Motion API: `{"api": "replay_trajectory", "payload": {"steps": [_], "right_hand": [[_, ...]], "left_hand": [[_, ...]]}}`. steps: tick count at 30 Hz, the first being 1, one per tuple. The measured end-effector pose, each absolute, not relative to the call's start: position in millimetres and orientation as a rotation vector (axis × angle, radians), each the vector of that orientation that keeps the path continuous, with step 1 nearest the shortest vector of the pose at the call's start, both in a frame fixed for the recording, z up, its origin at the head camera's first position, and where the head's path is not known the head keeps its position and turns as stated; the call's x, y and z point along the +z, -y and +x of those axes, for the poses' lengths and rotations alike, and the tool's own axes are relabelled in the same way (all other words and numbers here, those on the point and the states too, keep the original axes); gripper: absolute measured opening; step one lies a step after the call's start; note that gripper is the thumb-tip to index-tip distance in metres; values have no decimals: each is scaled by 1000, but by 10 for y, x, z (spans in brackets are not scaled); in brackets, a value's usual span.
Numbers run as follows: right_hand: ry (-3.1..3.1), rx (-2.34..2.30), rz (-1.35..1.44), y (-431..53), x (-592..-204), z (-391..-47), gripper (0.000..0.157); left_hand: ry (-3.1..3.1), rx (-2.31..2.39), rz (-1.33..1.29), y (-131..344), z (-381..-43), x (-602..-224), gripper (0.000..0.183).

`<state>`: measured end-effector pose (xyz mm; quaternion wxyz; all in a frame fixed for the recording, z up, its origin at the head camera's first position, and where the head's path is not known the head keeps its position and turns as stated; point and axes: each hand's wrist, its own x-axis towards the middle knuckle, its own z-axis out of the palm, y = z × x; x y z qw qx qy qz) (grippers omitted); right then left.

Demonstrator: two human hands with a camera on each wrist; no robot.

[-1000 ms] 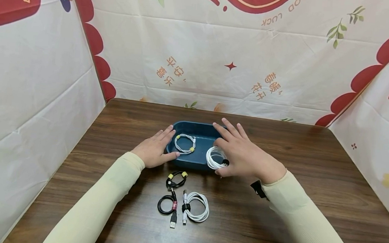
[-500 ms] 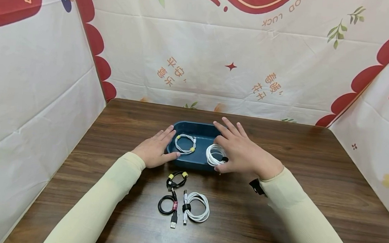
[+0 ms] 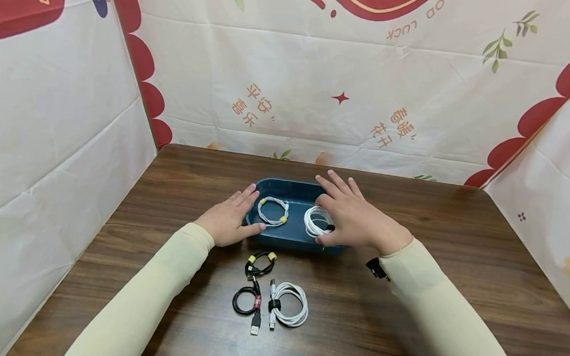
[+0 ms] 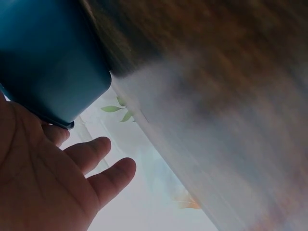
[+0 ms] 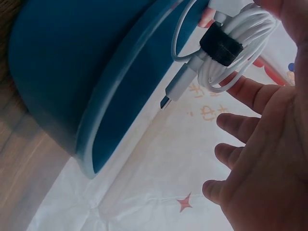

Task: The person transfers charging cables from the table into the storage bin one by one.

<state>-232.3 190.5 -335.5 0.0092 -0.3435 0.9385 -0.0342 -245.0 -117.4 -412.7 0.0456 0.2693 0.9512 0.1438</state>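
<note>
A white coiled USB cable (image 3: 310, 224) with a black strap hangs over the right part of a dark blue bin (image 3: 285, 242). My right hand (image 3: 363, 219) pinches this cable between thumb and forefinger, the other fingers spread. From the right wrist, the cable's plug (image 5: 179, 84) shows just above the bin's rim. My left hand (image 3: 226, 221) rests on the bin's left end with straight fingers, the thumb along the front rim. Inside the bin, at the left, lies a pale coiled cable (image 3: 272, 223) with yellow ties.
In front of the bin lie a black coiled cable (image 3: 250, 268) with yellow ties, a black cable (image 3: 257, 303) with a red tag, and a white coiled cable (image 3: 301, 311) with a black strap. Printed cloth (image 3: 293, 63) encloses the wooden table (image 3: 406, 297) at back and sides.
My right hand has moved slightly away from me with the white cable, bringing it farther over the bin. The left hand stays in place on the bin.
</note>
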Motion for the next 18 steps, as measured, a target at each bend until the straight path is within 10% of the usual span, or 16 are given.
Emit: {"api": "replay_trajectory", "payload": {"steps": [18], "right_hand": [[-2866,-80,-1098,-1845,-3379,-2496,64]], "left_hand": [[-2907,437,814,1175,-2451,-4135,88]]}}
